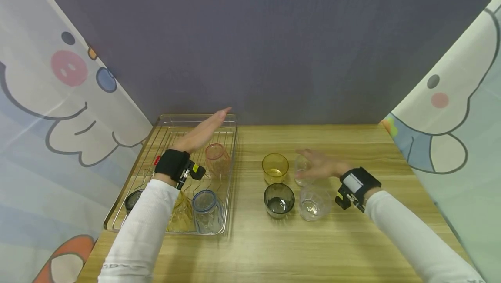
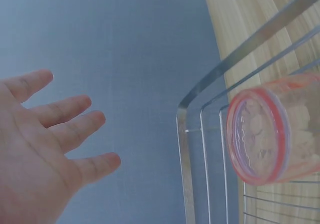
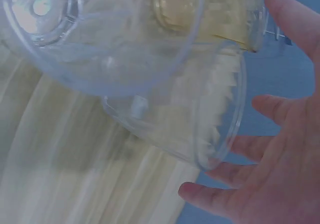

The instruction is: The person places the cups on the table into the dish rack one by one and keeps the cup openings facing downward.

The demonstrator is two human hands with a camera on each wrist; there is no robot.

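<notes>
Upper clear glass (image 1: 303, 181): right of the head frame's centre, beside the yellow glass (image 1: 275, 168).
Right hand (image 1: 322, 164): fingers spread about that glass; whether they touch it, cannot tell.
Left hand (image 1: 203, 131): left of centre, fingers straight and parted, above the wire rack (image 1: 236, 131), near the pink glass (image 1: 218, 161).

No text can be read in full. On the white left sleeve (image 1: 141, 226), behind the left hand (image 1: 205, 131), a short line of dark lettering is printed, too blurred to be made out. On the right sleeve (image 1: 415, 235), well behind the right hand (image 1: 321, 164), dark marks are cut off by the picture's edge. Beside the left wrist's strap (image 1: 172, 162), a small red tag (image 1: 157, 160) is seen, its pale marks unreadable.
</notes>
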